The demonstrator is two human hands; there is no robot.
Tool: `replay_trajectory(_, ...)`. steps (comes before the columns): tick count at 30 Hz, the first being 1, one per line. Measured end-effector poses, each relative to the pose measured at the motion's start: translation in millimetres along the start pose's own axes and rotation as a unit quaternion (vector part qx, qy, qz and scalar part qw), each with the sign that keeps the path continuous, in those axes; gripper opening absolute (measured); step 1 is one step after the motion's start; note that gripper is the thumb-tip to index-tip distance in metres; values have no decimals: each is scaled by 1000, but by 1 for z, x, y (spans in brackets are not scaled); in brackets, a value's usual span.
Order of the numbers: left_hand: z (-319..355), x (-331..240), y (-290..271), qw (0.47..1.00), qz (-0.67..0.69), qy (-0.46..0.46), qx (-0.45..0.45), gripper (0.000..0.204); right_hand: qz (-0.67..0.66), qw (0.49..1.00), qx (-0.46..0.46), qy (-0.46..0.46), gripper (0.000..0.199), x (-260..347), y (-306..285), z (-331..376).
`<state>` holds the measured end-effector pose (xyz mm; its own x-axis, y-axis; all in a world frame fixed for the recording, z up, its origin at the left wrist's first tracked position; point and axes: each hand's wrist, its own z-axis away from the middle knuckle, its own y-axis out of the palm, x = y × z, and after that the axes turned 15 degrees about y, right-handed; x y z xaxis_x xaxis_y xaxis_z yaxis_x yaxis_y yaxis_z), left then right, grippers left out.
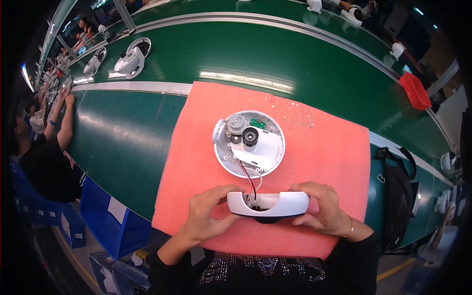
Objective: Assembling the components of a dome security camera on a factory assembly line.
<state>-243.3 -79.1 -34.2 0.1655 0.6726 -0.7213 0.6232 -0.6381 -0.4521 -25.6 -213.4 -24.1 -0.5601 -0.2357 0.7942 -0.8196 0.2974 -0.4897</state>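
Between both hands I hold a white curved housing cover (291,202) with a dark underside and a cutout facing away from me. My left hand (206,212) pinches its left end, and my right hand (322,206) grips its right end. Thin red, black and white wires (251,181) run from inside the cover to a round white camera body (268,153) lying open on the pink foam mat. A black lens (250,137), a grey round motor (237,123) and a small green circuit board (257,124) show inside that body.
Several small screws (299,115) lie in rows on the far part of the pink foam mat (324,157). Beyond it runs a green conveyor (221,54) with white camera units (130,63). A black bag (398,196) lies at right; blue bins (110,221) and a co-worker (46,157) are at left.
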Motion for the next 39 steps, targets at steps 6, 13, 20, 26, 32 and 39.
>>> replay_trajectory(6,-3,-5,-1,999,-26,33,19,52,-24,999,-10,-30,61,-7,1,5)
replay_trajectory(13,-4,-1,1,993,-72,91,24,40,-36,999,-20,-23,45,-11,6,7)
replay_trajectory(20,8,29,6,971,-86,224,-5,23,32,998,6,-46,24,-21,16,13)
replay_trajectory(26,10,36,6,972,-79,222,8,17,58,996,4,-62,30,-24,20,12)
replay_trajectory(32,12,34,8,983,-44,179,15,19,63,996,1,-59,30,-19,19,17)
replay_trajectory(39,16,34,7,995,-20,99,24,16,65,998,3,-23,34,-17,17,13)
